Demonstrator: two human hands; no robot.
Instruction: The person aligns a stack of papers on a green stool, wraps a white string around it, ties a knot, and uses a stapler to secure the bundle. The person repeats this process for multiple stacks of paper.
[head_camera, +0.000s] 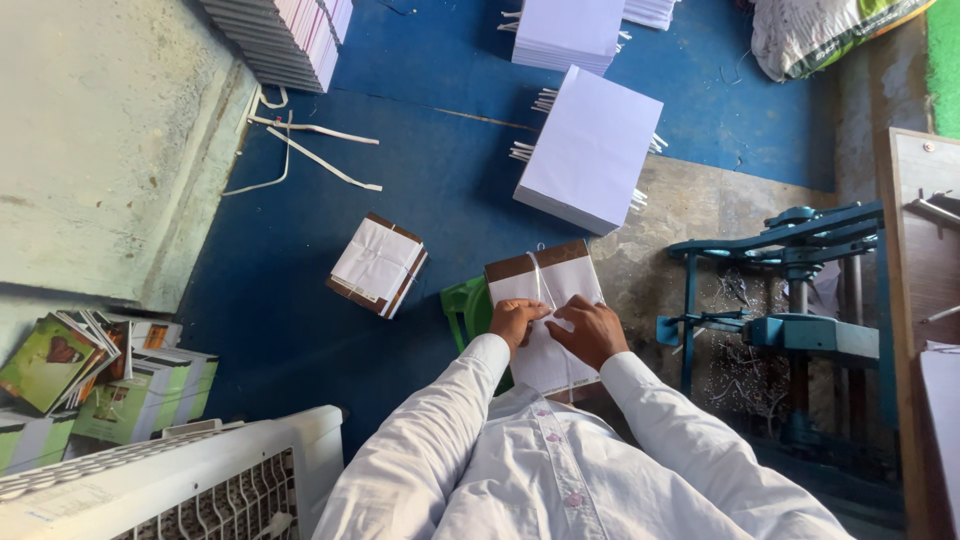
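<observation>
Pressing down on a bundle of white paper sheets (548, 300) capped at its far end with a brown board, both hands meet at the middle of the stack, where a thin white string runs lengthwise over it. The bundle rests just in front of the person, partly over a green stool or stand (468, 308), which raises it within easy reach. The left hand (517, 320) has its fingers curled together, pinching at the string; the right hand (592, 328) lies beside it with fingers bent and closed on the same spot, so the pair seem to hold the string taut against the paper. A smaller tied bundle (378, 264) lies to the left on the blue floor mat (300, 300). Farther off sit taller white stacks (590, 148), loose white strips (300, 150), and a blue metal machine (790, 300) to the right.
</observation>
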